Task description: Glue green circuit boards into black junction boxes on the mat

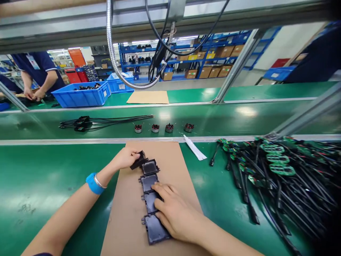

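We see a black box [139,160] in the closed grip of the left hand [127,158], at the far left end of a row of black cases [148,182]; the row's long axis runs away from us on cardboard [121,217]. The right hand [174,209], grip open, partly covers the nearer cases. Cables [282,195] lie well apart, rightward.

Beyond a white tube [195,147], four round metal parts [169,128] stand in a row, a blue bin [85,98] farther back.
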Demonstrator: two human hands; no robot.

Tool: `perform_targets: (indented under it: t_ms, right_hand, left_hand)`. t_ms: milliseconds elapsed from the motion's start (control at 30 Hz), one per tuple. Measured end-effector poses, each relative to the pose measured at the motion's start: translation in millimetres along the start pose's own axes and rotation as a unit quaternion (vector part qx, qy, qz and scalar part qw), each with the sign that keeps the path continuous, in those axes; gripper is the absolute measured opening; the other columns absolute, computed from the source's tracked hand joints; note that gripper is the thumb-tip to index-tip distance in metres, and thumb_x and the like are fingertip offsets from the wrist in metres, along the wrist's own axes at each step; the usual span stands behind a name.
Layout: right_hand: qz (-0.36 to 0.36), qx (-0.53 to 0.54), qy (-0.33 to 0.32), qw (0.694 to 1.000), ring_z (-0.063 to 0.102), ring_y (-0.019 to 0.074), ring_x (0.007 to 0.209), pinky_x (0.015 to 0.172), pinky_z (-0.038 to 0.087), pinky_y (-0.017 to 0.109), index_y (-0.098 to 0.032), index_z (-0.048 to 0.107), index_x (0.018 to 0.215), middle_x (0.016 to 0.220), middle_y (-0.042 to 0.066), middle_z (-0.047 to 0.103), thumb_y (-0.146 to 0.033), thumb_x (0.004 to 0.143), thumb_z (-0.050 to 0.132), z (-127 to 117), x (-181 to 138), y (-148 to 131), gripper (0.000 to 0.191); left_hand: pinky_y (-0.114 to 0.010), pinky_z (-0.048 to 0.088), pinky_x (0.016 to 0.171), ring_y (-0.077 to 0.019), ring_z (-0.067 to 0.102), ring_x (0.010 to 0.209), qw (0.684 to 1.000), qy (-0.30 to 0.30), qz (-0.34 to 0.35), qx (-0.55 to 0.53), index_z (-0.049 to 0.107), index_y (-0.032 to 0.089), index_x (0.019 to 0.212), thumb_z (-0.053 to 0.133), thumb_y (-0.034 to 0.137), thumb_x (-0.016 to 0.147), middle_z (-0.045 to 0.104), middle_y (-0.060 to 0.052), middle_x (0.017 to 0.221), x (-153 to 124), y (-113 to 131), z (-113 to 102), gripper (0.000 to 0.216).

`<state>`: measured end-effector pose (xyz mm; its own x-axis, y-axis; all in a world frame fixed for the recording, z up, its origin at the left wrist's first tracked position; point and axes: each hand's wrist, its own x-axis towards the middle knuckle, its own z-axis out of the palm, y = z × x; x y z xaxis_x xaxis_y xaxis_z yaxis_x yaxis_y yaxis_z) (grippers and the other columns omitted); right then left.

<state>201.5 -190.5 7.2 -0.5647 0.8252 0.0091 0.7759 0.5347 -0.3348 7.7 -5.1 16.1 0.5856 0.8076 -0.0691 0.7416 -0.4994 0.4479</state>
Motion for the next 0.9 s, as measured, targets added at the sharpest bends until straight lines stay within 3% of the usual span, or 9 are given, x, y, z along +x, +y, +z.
perform_targets:
  t_ms: [133,233,433,567,633,733,833,867,900]
  right_hand:
    - [0.038,0.02,-0.002,0.999,0.045,0.0305,0.117,0.098,0.036,0.049,-0.018,0.06,0.089,0.127,0.013,0.052,-0.029,0.086,0.051,-5,-5,-4,0.015]
    - [0.051,0.029,0.011,0.998,0.041,0.0293,0.121,0.102,0.032,0.047,-0.018,0.059,0.091,0.131,0.012,0.049,-0.028,0.085,0.051,-1,-11,-4,0.014]
    - [0.049,-0.017,0.027,0.998,0.045,0.0285,0.113,0.097,0.036,0.046,-0.016,0.063,0.092,0.124,0.013,0.052,-0.033,0.082,0.055,-3,-10,2,0.021]
    - [0.014,-0.09,0.03,0.995,0.05,0.0266,0.098,0.086,0.043,0.042,-0.016,0.065,0.092,0.105,0.011,0.057,-0.05,0.081,0.058,4,-13,8,0.037]
    - [0.002,-0.13,0.049,0.99,0.052,0.0249,0.095,0.082,0.044,0.039,-0.017,0.065,0.09,0.103,0.009,0.057,-0.047,0.083,0.059,16,-14,9,0.032]
    - [-0.038,-0.163,0.09,0.982,0.054,0.0223,0.1,0.079,0.046,0.033,-0.019,0.066,0.093,0.114,0.007,0.059,-0.036,0.086,0.059,24,-16,17,0.019]
    - [0.022,-0.111,0.152,0.982,0.057,0.0144,0.101,0.083,0.046,0.024,-0.026,0.069,0.083,0.109,-0.003,0.065,-0.039,0.083,0.066,-12,-35,53,0.013]
    - [0.11,-0.085,0.185,0.973,0.059,0.0103,0.095,0.084,0.046,0.02,-0.027,0.069,0.075,0.098,-0.007,0.067,-0.041,0.08,0.07,-35,-49,72,0.015]
    - [0.186,-0.095,0.225,0.952,0.06,0.0117,0.095,0.086,0.047,0.023,-0.024,0.069,0.078,0.098,-0.004,0.067,-0.042,0.08,0.07,-62,-67,94,0.018]
  left_hand:
    - [-0.041,0.052,0.084,-0.0201,0.061,0.096,0.996,0.077,0.027,0.018,0.06,0.014,0.108,0.056,0.032,0.094,0.062,-0.008,0.11,34,6,6,0.023]
    - [-0.043,0.05,0.088,-0.021,0.061,0.099,0.993,0.094,0.07,0.004,0.061,0.015,0.108,0.056,0.033,0.094,0.062,-0.008,0.111,50,14,23,0.024]
    - [-0.048,0.041,0.099,-0.0266,0.057,0.108,0.983,0.124,0.124,-0.051,0.065,0.017,0.109,0.056,0.03,0.089,0.065,-0.011,0.111,43,14,48,0.026]
    - [-0.052,0.043,0.093,-0.0306,0.058,0.1,0.979,0.136,0.122,-0.089,0.067,0.017,0.099,0.051,0.039,0.086,0.067,-0.011,0.104,48,9,60,0.031]
    - [-0.05,0.046,0.088,-0.0305,0.06,0.094,0.979,0.127,0.121,-0.106,0.067,0.018,0.091,0.051,0.039,0.082,0.069,-0.01,0.097,54,6,64,0.028]
    - [-0.046,0.049,0.085,-0.029,0.063,0.089,0.978,0.117,0.116,-0.126,0.067,0.019,0.083,0.049,0.032,0.074,0.07,-0.008,0.089,59,-1,65,0.023]
    - [-0.042,0.053,0.082,-0.027,0.066,0.085,0.977,0.112,0.11,-0.145,0.066,0.02,0.08,0.047,0.03,0.068,0.07,-0.007,0.086,61,-5,64,0.025]
    - [-0.041,0.054,0.081,-0.0266,0.067,0.085,0.976,0.112,0.108,-0.151,0.066,0.02,0.08,0.046,0.029,0.066,0.071,-0.007,0.086,61,-4,65,0.026]
    - [-0.041,0.054,0.081,-0.0263,0.067,0.085,0.976,0.111,0.108,-0.156,0.066,0.02,0.08,0.045,0.028,0.064,0.071,-0.006,0.086,61,-4,65,0.028]
